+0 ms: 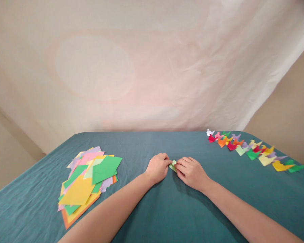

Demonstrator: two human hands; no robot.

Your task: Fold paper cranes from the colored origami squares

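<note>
A small folded piece of light green paper sits between my two hands above the middle of the table. My left hand pinches its left end with thumb and fingers. On the other side, my right hand has its fingers closed over the right end, hiding part of the paper. Only a short creased strip shows between the fingertips, so its full shape cannot be made out.
Loose paper sheets in several colours lie in an overlapping pile on the left. Several folded paper birds stand in rows at the right edge. A dark green cloth covers the table; a pale sheet hangs behind it.
</note>
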